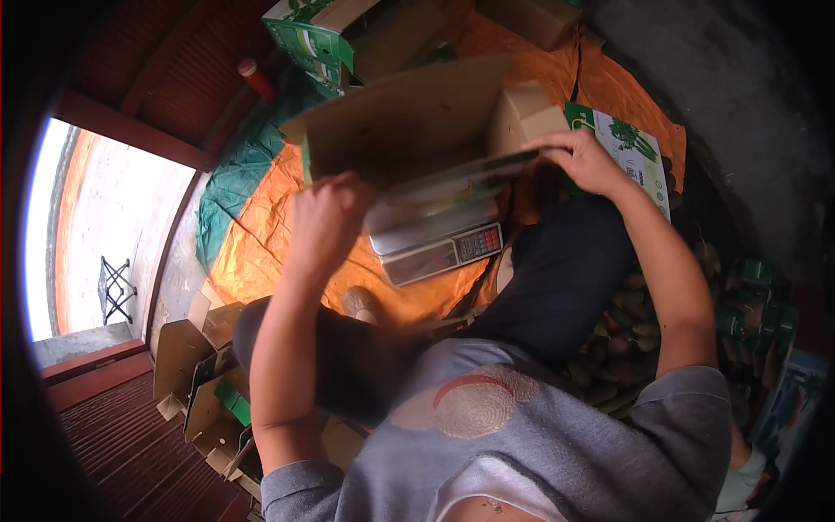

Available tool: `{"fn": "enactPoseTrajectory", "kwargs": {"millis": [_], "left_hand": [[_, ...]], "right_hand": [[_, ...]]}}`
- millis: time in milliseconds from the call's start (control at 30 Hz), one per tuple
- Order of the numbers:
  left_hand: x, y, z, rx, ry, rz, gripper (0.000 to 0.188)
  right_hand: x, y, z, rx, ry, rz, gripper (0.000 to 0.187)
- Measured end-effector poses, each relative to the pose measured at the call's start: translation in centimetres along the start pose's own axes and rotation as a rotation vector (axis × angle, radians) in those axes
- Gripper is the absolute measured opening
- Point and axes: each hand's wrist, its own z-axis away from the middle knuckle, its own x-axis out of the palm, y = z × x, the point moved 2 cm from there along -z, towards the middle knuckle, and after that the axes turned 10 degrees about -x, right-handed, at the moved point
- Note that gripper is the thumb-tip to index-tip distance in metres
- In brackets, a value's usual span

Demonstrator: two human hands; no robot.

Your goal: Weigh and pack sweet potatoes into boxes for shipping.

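I hold an open brown cardboard box (409,122) up over a grey weighing scale (435,239). My left hand (326,217) grips the box's near left edge. My right hand (578,157) clasps its right side, next to a folded flap. The box's bare inside faces me. The scale stands on an orange tarp (252,244), and its keypad and display show just under the box.
Flattened and folded cardboard boxes (204,374) lie at my lower left. A green-and-white printed box (309,39) stands at the top. A pile of dark green fruit (617,344) lies to my right. A folding stool (113,287) stands outside at far left.
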Motion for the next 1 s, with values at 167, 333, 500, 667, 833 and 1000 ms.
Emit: {"fn": "enactPoseTrajectory", "kwargs": {"millis": [167,333,500,667,833,1000], "left_hand": [[-0.1,4.8,1.2,-0.047,-0.162,0.007,0.012],[-1.1,6.1,0.4,-0.104,-0.156,0.062,0.022],[-1.2,9.3,-3.2,-0.08,-0.303,0.08,0.025],[1.2,10.2,-5.3,-0.03,-0.293,0.158,0.02],[2.1,11.2,-6.8,0.009,-0.299,0.163,0.007],[2.2,10.7,-7.3,0.026,-0.303,0.191,0.005]], "right_hand": [[-2.1,-1.8,6.4,-0.068,0.147,0.167,0.034],[-7.9,3.7,15.2,-0.128,0.978,-0.155,0.04],[-5.6,17.3,29.9,0.34,1.805,-0.368,0.037],[1.3,24.7,35.6,0.8,1.841,-0.522,0.041],[2.6,28.5,33.9,0.649,1.247,0.381,0.052],[1.8,25.7,19.5,0.407,0.489,0.659,0.084]]}}
